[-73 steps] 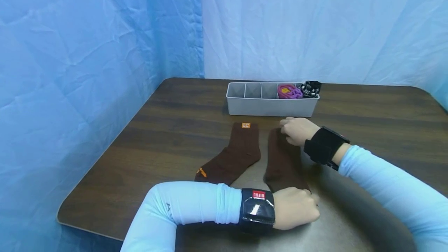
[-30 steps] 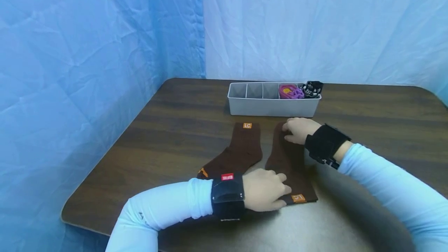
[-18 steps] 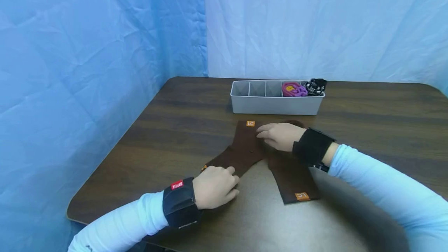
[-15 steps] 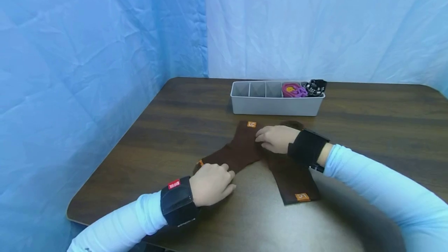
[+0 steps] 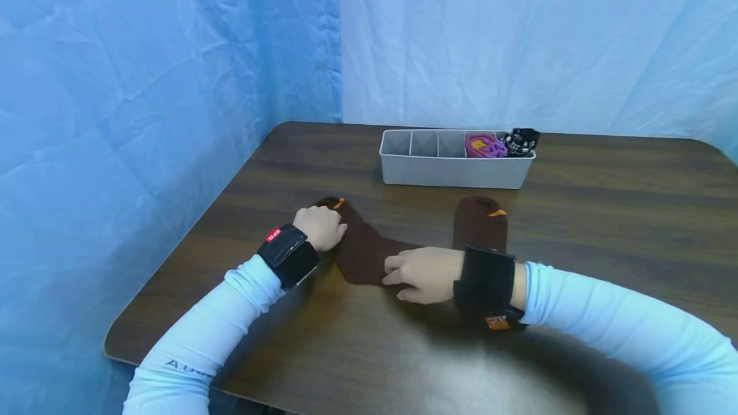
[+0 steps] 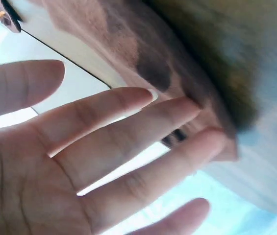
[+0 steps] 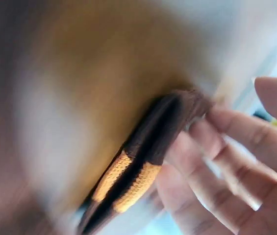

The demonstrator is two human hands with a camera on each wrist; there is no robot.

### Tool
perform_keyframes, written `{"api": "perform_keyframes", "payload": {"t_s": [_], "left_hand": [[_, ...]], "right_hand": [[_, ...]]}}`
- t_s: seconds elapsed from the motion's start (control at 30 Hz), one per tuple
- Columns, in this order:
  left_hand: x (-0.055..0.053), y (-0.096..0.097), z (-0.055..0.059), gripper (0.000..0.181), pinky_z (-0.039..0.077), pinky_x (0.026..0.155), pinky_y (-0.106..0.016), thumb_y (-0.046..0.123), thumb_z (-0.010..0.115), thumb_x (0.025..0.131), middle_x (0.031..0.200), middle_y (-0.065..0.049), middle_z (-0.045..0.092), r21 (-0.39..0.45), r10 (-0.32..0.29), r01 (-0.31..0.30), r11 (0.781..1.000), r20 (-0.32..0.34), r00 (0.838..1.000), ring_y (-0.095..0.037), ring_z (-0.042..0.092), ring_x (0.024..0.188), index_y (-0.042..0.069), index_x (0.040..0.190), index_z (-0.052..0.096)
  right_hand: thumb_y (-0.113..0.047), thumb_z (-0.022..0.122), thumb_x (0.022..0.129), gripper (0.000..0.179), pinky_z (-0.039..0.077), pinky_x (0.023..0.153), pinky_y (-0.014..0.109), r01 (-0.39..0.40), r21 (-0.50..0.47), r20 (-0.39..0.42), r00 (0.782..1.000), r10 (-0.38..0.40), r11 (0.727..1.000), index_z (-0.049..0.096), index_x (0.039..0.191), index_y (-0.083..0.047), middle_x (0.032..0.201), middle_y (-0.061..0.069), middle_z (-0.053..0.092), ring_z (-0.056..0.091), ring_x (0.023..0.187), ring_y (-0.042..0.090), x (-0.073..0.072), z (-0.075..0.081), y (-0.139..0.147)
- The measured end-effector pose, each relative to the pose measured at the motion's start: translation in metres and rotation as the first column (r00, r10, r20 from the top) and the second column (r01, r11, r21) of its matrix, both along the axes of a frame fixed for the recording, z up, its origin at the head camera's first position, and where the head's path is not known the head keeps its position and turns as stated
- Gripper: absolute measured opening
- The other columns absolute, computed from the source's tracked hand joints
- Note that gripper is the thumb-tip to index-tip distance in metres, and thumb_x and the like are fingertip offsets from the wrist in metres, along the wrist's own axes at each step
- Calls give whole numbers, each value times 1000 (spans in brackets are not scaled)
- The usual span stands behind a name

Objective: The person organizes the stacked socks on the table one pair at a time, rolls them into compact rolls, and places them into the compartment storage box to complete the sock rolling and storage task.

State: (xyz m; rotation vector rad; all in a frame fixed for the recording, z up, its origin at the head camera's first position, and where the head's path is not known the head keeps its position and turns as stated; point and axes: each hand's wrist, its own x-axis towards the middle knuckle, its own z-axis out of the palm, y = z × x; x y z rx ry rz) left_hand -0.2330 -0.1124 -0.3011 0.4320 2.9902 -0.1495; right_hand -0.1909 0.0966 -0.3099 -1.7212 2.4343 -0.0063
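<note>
One brown sock [image 5: 369,252] lies on the table, its orange-marked toe at upper left and its other end beneath my right hand. My left hand [image 5: 319,228] is at the toe; in the left wrist view its straight, spread fingers [image 6: 128,132] touch the brown cloth [image 6: 113,39]. My right hand [image 5: 426,274] rests on the sock's right end. In the right wrist view its fingers [image 7: 256,137] touch a brown knitted edge with orange patches [image 7: 138,186], thumb held apart. A second brown sock [image 5: 480,226] lies toe away, its middle hidden under the right wrist.
Behind the socks stands a grey divided box [image 5: 452,171]. A purple rolled item [image 5: 484,146] and a black-and-white patterned one [image 5: 521,141] fill its right-hand compartments. Blue sheeting [image 5: 173,82] hangs along the left and back of the dark wooden table [image 5: 277,165].
The left sock has turned, its toe swinging up to the far left and its cuff down toward the right. My left hand moved forward and left; my right hand moved nearer and left.
</note>
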Motion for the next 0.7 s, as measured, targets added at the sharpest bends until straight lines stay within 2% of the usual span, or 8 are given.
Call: {"api": "perform_keyframes", "payload": {"t_s": [0.1,0.2,0.33,0.43,0.53,0.7], "left_hand": [[-9,8,-1,33,42,82,-40,28,40,89,107,-9,60,73,-89,82,994,108,990,-23,57,95,9,109,58],[-15,20,-2,38,39,89,-36,25,40,90,119,-8,53,149,-210,184,972,185,960,-20,54,102,9,124,46],[-20,41,-4,38,37,92,-34,22,44,88,121,-7,52,153,-303,278,948,175,937,-18,51,106,10,125,44],[-20,58,-7,38,35,94,-33,20,46,87,121,-6,52,152,-360,336,929,167,918,-17,49,110,11,124,44],[-19,73,-11,39,35,95,-31,20,46,87,123,-4,51,155,-415,392,907,162,895,-15,48,111,12,125,43],[-13,85,-11,39,33,97,-28,21,46,87,125,-2,49,136,-457,441,887,127,880,-13,45,115,13,125,43]], "right_hand": [[-24,51,85,33,40,74,18,-31,12,48,998,30,999,55,114,-9,99,0,48,47,85,8,18,-1,-6],[-25,51,85,34,37,74,14,-95,9,85,992,94,995,55,114,-9,97,-2,47,44,83,6,34,0,-10],[-25,49,85,32,35,72,10,-239,-13,108,965,239,971,56,112,-9,94,-4,51,45,83,3,50,2,-15],[-26,48,86,31,32,70,7,-296,-20,138,945,296,955,55,112,-11,92,-5,54,45,82,1,56,1,-18],[-25,48,85,30,32,70,7,-287,-28,180,941,287,957,55,111,-12,92,-5,55,46,83,1,58,-1,-20],[-23,47,86,29,35,78,8,-264,-74,253,928,274,962,55,113,-14,98,-4,56,48,92,1,56,0,-17]]}}
